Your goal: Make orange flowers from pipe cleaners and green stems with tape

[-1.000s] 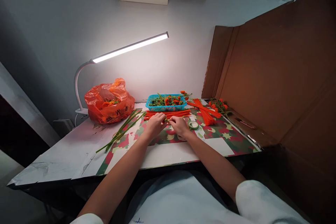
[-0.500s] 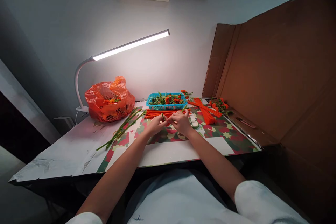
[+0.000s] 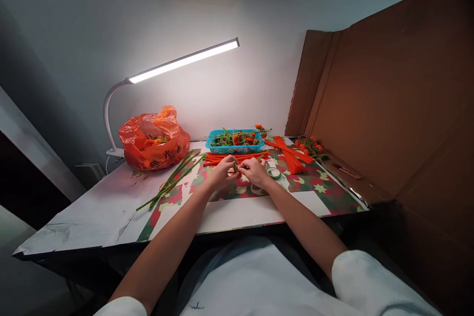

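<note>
My left hand [image 3: 222, 174] and my right hand [image 3: 255, 172] meet over the middle of the table, fingertips pinched close together. A short green stem [image 3: 234, 167] sticks up from the fingers of my left hand. Another green tip [image 3: 260, 157] shows just past my right hand. Some orange-red shows between the fingertips, mostly hidden. Behind the hands lies a bundle of orange-red fuzzy sticks [image 3: 215, 159], like pipe cleaners. Right of my right hand rests a roll of green tape [image 3: 274, 173].
A blue basket [image 3: 237, 149] of orange flowers stands at the back. Left are an orange plastic bag [image 3: 155, 150], long green stems [image 3: 166, 187] and a lit lamp [image 3: 185, 61]. Right are orange strands [image 3: 291, 158], more flowers [image 3: 309, 146] and a cardboard wall [image 3: 388, 84].
My left hand has turned slightly, and the stem in it now stands more upright. My right hand has tipped lower, uncovering more of the tape roll. The view has shifted a little.
</note>
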A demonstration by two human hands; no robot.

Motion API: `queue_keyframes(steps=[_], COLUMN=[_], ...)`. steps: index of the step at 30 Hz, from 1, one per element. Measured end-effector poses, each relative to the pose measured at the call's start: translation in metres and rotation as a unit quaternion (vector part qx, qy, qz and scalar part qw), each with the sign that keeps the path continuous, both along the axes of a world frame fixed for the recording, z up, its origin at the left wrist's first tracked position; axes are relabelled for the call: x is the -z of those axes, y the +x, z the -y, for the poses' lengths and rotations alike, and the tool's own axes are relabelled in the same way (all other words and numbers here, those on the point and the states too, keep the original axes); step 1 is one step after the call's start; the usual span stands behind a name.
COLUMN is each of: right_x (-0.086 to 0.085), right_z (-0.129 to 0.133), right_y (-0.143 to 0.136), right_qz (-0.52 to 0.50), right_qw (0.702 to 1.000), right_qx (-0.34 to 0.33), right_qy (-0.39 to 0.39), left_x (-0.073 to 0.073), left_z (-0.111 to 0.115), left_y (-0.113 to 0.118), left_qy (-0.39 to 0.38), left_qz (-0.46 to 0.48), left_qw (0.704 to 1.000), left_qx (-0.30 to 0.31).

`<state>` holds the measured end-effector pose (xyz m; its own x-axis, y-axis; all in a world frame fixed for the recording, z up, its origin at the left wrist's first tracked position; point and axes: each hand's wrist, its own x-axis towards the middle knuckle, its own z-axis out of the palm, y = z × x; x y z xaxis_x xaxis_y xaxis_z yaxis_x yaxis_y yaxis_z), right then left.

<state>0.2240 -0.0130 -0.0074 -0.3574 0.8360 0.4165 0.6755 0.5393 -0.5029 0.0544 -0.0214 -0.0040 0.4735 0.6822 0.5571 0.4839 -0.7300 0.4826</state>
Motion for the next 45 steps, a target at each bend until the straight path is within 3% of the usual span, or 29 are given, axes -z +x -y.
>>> queue_keyframes(steps=[4,11,26,33,39,45], right_x=[0.002,-0.009,-0.005,-0.012,-0.01,-0.011], right_z=[-0.005,-0.001,-0.007,-0.003,-0.008,-0.01], right_y=[0.0,0.009,0.017,0.021,0.03,0.032], right_qz=[-0.005,0.014,0.035,0.049,0.074,0.052], right_qw=[1.0,1.0,0.992,0.997,0.994,0.998], right_qx=[0.018,0.018,-0.07,-0.031,-0.062,0.039], right_qy=[-0.02,0.017,-0.097,-0.043,-0.045,-0.008], left_x=[0.001,0.006,0.003,0.002,0.003,-0.001], left_z=[-0.001,-0.008,-0.013,-0.011,-0.011,-0.002], left_y=[0.0,-0.006,-0.019,-0.019,-0.024,-0.013], left_qy=[-0.047,-0.095,0.04,-0.012,-0.055,-0.11], left_qz=[0.02,0.059,-0.159,-0.086,-0.061,-0.049], left_qw=[0.999,0.993,0.985,0.995,0.995,0.993], left_qx=[0.01,-0.031,-0.059,-0.055,-0.049,0.007])
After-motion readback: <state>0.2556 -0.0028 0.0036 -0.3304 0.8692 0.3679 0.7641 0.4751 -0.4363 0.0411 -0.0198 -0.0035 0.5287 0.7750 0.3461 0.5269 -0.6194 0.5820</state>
